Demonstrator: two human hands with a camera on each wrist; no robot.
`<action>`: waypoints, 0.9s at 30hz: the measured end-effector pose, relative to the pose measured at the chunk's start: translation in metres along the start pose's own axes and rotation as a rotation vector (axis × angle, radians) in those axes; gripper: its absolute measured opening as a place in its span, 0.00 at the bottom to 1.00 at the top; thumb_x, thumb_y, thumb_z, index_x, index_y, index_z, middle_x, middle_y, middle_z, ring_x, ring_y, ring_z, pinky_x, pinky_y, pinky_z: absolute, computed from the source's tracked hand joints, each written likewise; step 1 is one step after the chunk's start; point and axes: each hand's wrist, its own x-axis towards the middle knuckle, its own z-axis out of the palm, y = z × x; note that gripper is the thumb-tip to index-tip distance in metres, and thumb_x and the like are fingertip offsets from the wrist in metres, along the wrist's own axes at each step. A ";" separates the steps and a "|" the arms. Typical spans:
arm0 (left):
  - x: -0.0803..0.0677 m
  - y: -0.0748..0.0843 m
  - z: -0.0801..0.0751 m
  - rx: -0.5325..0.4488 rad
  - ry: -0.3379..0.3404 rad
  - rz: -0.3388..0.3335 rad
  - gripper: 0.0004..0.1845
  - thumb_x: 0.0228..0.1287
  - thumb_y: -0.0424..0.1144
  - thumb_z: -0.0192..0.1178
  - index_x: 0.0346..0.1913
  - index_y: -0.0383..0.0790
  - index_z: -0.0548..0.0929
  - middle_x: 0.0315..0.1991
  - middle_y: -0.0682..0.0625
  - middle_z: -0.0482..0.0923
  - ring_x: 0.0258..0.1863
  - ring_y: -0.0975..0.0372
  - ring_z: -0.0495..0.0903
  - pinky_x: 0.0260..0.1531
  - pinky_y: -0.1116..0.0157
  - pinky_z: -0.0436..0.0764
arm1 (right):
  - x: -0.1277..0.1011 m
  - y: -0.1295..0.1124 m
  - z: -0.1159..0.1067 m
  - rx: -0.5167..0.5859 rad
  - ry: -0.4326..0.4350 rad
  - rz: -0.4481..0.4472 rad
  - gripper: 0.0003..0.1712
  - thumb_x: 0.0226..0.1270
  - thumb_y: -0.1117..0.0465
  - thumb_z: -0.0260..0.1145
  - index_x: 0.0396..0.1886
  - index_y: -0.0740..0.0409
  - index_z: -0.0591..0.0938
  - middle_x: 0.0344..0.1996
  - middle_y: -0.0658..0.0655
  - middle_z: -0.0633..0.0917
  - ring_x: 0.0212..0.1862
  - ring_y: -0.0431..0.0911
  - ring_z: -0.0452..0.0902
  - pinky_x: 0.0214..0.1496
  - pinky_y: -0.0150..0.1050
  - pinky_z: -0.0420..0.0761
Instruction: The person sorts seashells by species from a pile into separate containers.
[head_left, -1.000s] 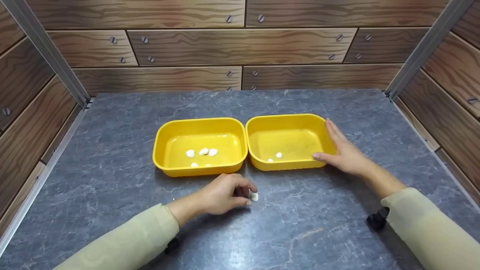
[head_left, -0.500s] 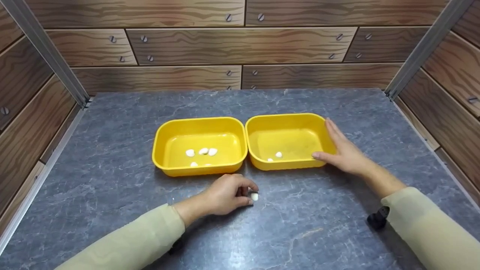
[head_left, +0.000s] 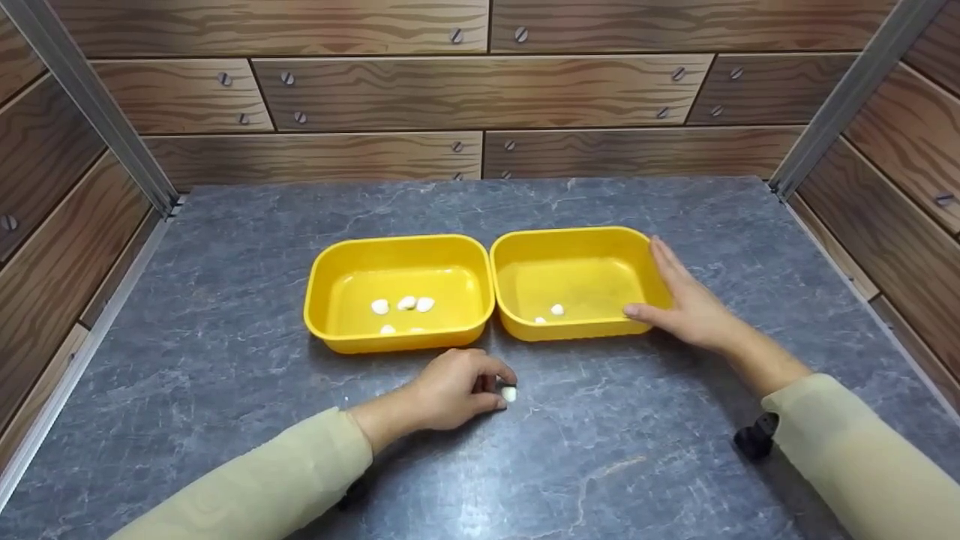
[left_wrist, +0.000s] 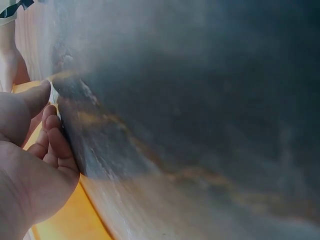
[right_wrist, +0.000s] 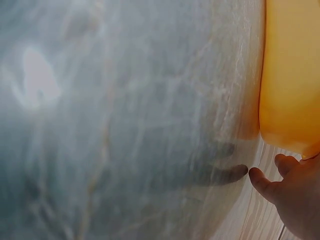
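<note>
Two yellow plastic boxes stand side by side in the head view. The left box (head_left: 397,343) holds several small white pebble-like pieces, some partly hidden by the front wall. Two similar pieces lie in the right box (head_left: 585,330). In front of the boxes, my left hand (head_left: 459,390) pinches a small white piece (head_left: 509,394) between thumb and index fingertip, low over the table. My right hand (head_left: 694,311) rests against the right box's end, fingers straight along the outside and thumb over the front rim. In the right wrist view only part of this hand (right_wrist: 300,195) shows.
The table (head_left: 247,435) has a grey marbled surface. Wood-patterned panels (head_left: 480,90) close off the back and both sides, with metal posts at the back corners. A tiny white speck (head_left: 346,399) is near my left wrist.
My left hand has shifted very slightly to the right since a second ago and then stayed put, with the white piece at its fingertips. My right hand and both boxes have not moved.
</note>
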 end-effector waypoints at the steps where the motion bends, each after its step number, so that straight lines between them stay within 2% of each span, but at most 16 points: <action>1: 0.000 0.000 0.000 0.003 0.000 -0.003 0.10 0.67 0.35 0.75 0.49 0.42 0.91 0.30 0.56 0.82 0.31 0.68 0.77 0.36 0.67 0.77 | 0.000 0.000 0.000 0.002 -0.001 0.000 0.67 0.71 0.42 0.72 0.88 0.56 0.35 0.86 0.62 0.35 0.82 0.73 0.38 0.78 0.75 0.43; 14: 0.001 0.002 0.000 0.029 -0.007 -0.032 0.08 0.68 0.37 0.74 0.47 0.44 0.92 0.31 0.57 0.81 0.32 0.66 0.77 0.37 0.66 0.76 | 0.000 0.001 0.000 0.004 0.012 -0.018 0.66 0.72 0.43 0.72 0.87 0.58 0.35 0.86 0.62 0.35 0.83 0.71 0.37 0.79 0.73 0.43; 27: 0.000 0.003 0.001 0.042 0.001 -0.022 0.04 0.67 0.36 0.73 0.41 0.46 0.89 0.31 0.57 0.78 0.33 0.66 0.77 0.38 0.65 0.77 | 0.000 0.001 0.000 -0.017 0.004 -0.007 0.67 0.72 0.41 0.71 0.87 0.58 0.35 0.86 0.62 0.35 0.83 0.72 0.38 0.79 0.73 0.44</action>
